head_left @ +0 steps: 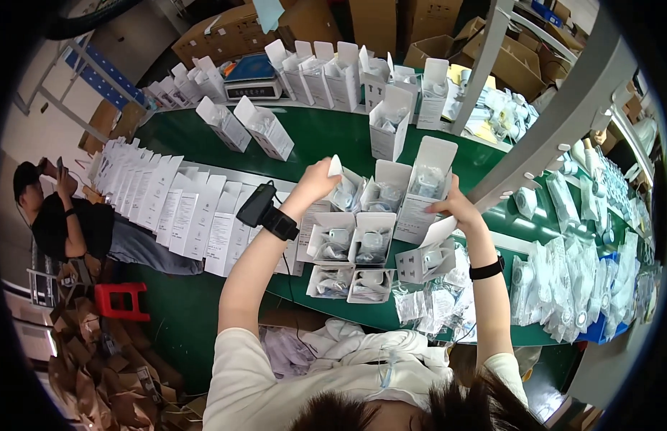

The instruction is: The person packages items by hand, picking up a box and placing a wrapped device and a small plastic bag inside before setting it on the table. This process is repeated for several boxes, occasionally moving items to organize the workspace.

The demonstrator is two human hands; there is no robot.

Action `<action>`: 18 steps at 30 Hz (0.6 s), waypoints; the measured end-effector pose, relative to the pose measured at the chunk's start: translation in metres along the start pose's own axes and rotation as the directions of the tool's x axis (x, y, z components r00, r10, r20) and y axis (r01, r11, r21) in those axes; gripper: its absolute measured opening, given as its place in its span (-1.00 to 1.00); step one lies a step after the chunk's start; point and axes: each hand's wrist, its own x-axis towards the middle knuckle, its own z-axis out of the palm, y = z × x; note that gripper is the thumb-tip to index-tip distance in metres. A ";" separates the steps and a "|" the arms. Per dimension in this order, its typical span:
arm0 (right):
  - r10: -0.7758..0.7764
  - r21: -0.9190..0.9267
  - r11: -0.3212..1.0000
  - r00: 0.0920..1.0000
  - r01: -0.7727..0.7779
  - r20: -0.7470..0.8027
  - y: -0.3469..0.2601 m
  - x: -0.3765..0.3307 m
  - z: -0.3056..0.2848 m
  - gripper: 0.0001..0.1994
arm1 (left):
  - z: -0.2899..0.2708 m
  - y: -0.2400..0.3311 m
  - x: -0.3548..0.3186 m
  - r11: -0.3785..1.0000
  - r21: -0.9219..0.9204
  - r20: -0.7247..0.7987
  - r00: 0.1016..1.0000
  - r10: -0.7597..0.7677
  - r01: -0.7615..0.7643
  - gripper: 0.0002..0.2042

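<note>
My left hand (pixel 315 184) is closed at the raised flap of an open white box (pixel 348 194), at the left back corner of a cluster. My right hand (pixel 457 207) grips a taller open white carton (pixel 417 217) by its right side, thumb on the front. A clear-bagged white device (pixel 427 183) shows in its top. Between the hands stands another open box (pixel 386 192). Nearer me are several more open boxes (pixel 371 241) with bagged devices inside. A tilted open box (pixel 423 262) sits just below my right hand.
Rows of white cartons (pixel 182 208) line the left. More open boxes (pixel 341 75) stand along the far edge beside a blue-topped scale (pixel 253 75). Bagged parts (pixel 563 287) lie right, beyond a grey metal post (pixel 549 118). A seated person (pixel 67 208) is at far left, near a red stool (pixel 122 301).
</note>
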 end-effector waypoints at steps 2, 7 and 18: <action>0.030 0.001 1.000 0.999 -0.030 0.023 -0.006 -0.002 -0.004 -0.12 | 0.000 -0.003 0.001 0.960 -0.084 0.308 0.924 -0.228 0.266 -0.58; 0.081 0.057 0.995 0.993 -0.087 0.086 -0.002 0.004 -0.008 -0.13 | -0.010 -0.002 -0.014 0.914 -0.058 0.455 0.826 -0.334 0.401 -0.50; -0.113 0.023 0.993 0.991 0.112 0.068 0.062 0.014 -0.016 -0.13 | -0.022 -0.101 -0.096 0.979 0.201 0.173 0.982 -0.075 0.039 -0.47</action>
